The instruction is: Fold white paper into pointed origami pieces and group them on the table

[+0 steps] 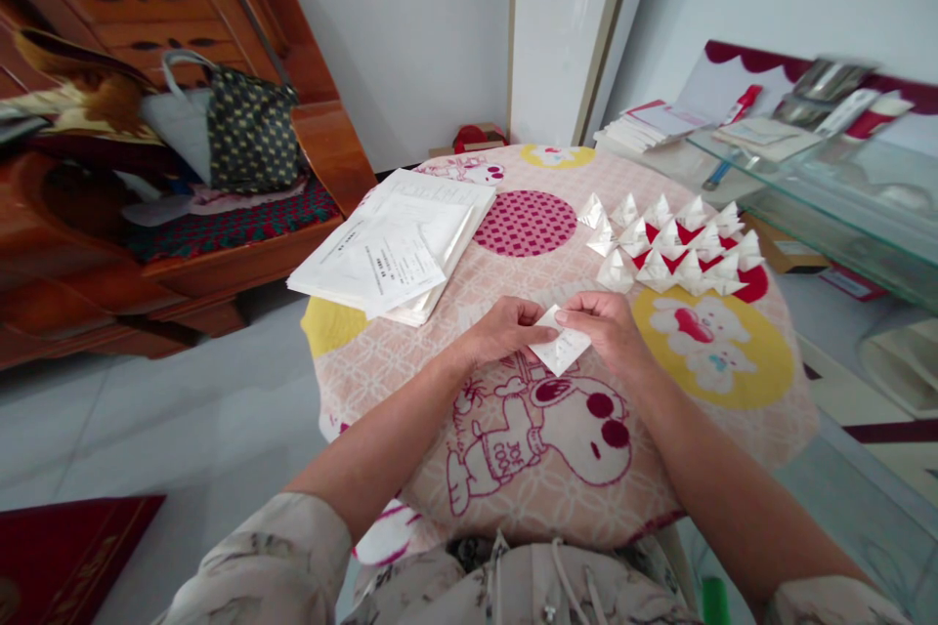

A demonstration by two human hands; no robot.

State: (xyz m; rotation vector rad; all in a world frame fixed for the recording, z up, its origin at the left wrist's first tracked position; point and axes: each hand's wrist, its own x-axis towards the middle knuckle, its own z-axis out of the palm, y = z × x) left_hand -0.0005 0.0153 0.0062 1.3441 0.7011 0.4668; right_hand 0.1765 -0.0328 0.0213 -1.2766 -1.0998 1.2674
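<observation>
Between my two hands is a small folded square of white printed paper [560, 348], turned like a diamond, just over the near middle of the table. My left hand [505, 330] pinches its left edge between thumb and fingers. At the upper right edge, my right hand [602, 320] grips the same paper with thumb and fingertips. Several folded paper pieces [666, 242] with pointed tips stand in rows at the table's right. On the left lies a stack of printed paper sheets [396, 234], a smaller slip on top.
A patterned cloth [432, 381] covers the round table. Past its right side stands a glass shelf [828, 205] with papers and metal bowls [825, 83]. At the left is a wooden bench [322, 137] holding a dotted bag [249, 127].
</observation>
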